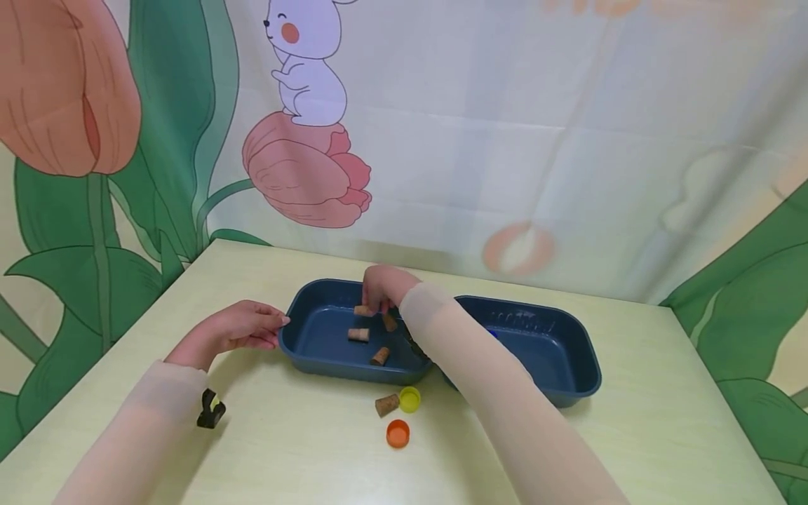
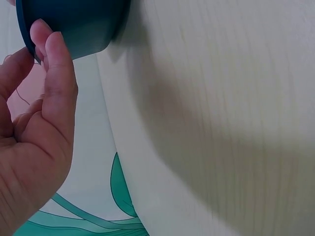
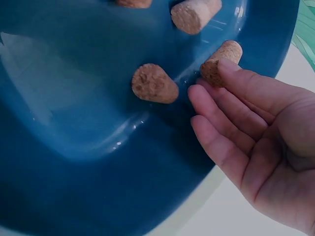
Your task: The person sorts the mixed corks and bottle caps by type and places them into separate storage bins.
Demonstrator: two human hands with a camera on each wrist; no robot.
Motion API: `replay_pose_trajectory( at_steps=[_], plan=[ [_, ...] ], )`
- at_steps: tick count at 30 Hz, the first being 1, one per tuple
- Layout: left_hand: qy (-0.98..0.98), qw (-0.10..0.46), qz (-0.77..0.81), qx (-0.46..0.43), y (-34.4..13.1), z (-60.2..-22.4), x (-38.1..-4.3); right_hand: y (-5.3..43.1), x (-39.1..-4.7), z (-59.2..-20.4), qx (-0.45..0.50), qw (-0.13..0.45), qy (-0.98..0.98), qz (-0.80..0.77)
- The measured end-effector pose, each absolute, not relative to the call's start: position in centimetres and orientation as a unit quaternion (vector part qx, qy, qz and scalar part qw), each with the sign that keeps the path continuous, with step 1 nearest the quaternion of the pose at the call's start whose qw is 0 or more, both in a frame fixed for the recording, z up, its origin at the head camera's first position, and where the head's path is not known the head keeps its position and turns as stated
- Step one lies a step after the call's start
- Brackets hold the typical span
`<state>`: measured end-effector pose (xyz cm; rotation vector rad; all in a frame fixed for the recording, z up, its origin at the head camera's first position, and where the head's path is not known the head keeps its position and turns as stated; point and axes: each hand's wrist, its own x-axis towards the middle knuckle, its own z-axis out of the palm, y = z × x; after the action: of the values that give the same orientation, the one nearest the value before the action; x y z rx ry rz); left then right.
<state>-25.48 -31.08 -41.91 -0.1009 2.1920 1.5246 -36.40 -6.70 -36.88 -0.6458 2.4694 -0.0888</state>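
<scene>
Two dark blue trays stand side by side. At the left tray [image 1: 315, 361], my left hand [image 1: 249, 325] pinches the left rim between thumb and fingers; the left wrist view shows the fingertips against the tray wall [image 2: 83, 42]. My right hand [image 1: 381, 286] reaches inside this tray near its far wall. In the right wrist view its thumb and fingers pinch a cork [image 3: 224, 61], with a second cork [image 3: 155, 84] lying close to the fingertips. Other corks [image 1: 358, 335] lie on the tray floor, one cork [image 1: 380, 356] toward the near wall.
The right tray [image 1: 577, 351] is partly behind my right sleeve [image 1: 480, 365], with a bit of something blue [image 1: 492, 333] inside. In front lie a loose cork [image 1: 387, 405], a yellow cap [image 1: 409, 400] and an orange cap [image 1: 398, 434]. A small black object [image 1: 211, 409] sits beside my left sleeve.
</scene>
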Motion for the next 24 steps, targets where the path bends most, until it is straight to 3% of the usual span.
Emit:
replay_pose_trajectory(
  at_steps=[11,24],
  plan=[
    [0.789,0.237,0.565,-0.034,-30.9,-42.2,-25.1,-7.0,-35.9,-38.7,-0.221,0.322,0.921,-0.007],
    [0.791,0.233,0.565,-0.027,-31.0,-41.7,-25.3,-8.6,-35.9,-37.9,-0.168,0.352,0.918,0.071]
  ],
)
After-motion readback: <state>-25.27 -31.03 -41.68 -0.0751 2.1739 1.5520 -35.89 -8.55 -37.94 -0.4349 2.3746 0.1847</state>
